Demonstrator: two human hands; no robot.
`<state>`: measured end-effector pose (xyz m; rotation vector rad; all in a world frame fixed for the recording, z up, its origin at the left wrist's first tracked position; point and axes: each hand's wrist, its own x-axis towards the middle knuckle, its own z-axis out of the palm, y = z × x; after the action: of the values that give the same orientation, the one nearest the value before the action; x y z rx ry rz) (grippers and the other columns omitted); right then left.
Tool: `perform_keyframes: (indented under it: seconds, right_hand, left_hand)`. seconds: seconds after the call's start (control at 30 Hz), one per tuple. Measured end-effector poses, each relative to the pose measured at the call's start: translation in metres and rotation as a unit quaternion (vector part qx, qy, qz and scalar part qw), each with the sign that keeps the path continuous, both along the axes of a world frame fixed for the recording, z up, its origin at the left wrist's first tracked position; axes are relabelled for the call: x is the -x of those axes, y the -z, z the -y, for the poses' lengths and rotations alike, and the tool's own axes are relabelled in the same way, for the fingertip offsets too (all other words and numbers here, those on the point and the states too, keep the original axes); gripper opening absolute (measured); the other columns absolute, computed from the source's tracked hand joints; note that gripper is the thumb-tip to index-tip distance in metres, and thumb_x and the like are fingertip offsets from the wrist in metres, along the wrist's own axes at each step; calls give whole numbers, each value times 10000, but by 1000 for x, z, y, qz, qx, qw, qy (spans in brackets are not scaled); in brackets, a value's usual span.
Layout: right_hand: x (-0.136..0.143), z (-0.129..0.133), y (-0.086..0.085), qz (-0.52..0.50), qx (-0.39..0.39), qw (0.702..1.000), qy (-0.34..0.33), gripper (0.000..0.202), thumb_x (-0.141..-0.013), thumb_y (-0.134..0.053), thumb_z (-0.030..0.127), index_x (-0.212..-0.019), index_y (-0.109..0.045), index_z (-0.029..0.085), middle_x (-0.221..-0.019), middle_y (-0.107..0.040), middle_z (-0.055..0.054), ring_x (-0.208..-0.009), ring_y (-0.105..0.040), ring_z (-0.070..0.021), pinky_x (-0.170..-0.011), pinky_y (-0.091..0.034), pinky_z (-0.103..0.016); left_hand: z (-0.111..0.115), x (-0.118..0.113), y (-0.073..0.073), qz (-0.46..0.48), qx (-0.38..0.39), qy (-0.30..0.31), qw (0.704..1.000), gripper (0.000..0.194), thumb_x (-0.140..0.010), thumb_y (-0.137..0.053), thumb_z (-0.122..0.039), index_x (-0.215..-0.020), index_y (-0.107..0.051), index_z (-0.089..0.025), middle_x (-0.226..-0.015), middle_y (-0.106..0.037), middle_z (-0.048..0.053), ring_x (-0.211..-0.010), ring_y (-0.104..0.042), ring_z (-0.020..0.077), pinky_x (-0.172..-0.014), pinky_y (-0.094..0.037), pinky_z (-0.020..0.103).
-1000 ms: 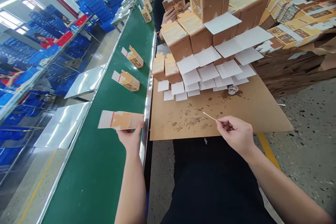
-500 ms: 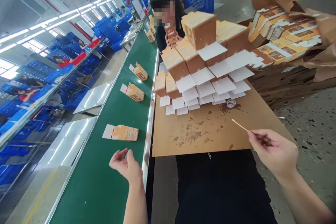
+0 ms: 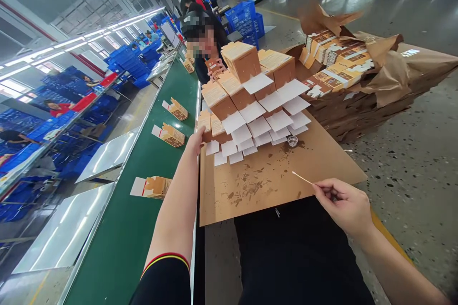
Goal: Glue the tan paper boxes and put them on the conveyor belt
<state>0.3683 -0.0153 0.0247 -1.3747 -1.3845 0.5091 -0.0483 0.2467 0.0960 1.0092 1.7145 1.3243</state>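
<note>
Left of centre, our left hand (image 3: 200,141) is at the leftmost stacked carton (image 3: 205,120), its opening and hold too hidden to tell, while lower right our nearly closed right hand (image 3: 344,206) pinches a cotton swab (image 3: 303,178).

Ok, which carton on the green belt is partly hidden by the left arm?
The nearest carton, lowest in view: the left forearm covers its right end; the farther cartons aren't behind it.
</note>
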Motion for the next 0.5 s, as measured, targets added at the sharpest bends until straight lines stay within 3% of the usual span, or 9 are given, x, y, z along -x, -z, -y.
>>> perform_keyframes:
  seconds: [0.07, 0.13, 0.27, 0.4, 0.5]
  right_hand:
    - [-8, 1, -1, 11, 3, 1000, 13, 219, -985, -736, 387, -804, -779, 270, -680, -757, -32, -516, -690, -205, -525, -612, -334]
    - [-15, 2, -3, 23, 6, 999, 27, 209, -982, -737, 389, -814, -779, 272, -688, -761, -31, -530, -700, -213, -539, -617, -348]
    - [-18, 4, -10, 17, 20, 999, 24, 203, -1001, -734, 396, -834, -784, 290, -692, -760, -35, -529, -690, -231, -548, -620, -390]
    - [19, 3, -12, 0, 24, 996, -89, 167, -1006, -729, 313, -850, -781, 284, -674, -736, -10, -516, -666, -194, -507, -575, -333]
    - [63, -6, -2, 27, 3, 978, -205, 204, -1010, -659, 219, -824, -724, 269, -666, -699, 20, -534, -631, -142, -540, -536, -268]
  left_hand:
    - [7, 3, -2, 22, 29, -2, 999, 489, -732, -953, -536, -1058, -742, -238, -1228, -804, 185, -1324, -730, 389, -1060, -604, 504]
    - [28, 11, -7, 57, 1, -10, 998, 477, -781, -907, -522, -1135, -754, -242, -1311, -804, 156, -1358, -727, 368, -1099, -608, 484]
    - [115, 18, -5, 121, -138, -17, 983, 635, -759, -907, -479, -1325, -766, -229, -1478, -775, 130, -1450, -694, 380, -1167, -608, 482]
    - [209, -14, 36, 143, -69, 19, 987, 788, -720, -1010, -506, -1424, -743, -274, -1569, -733, 140, -1487, -679, 426, -1174, -630, 544]
    - [239, -41, 73, 134, -29, -16, 990, 860, -667, -1074, -545, -1411, -730, -283, -1527, -757, 149, -1487, -683, 425, -1212, -605, 568]
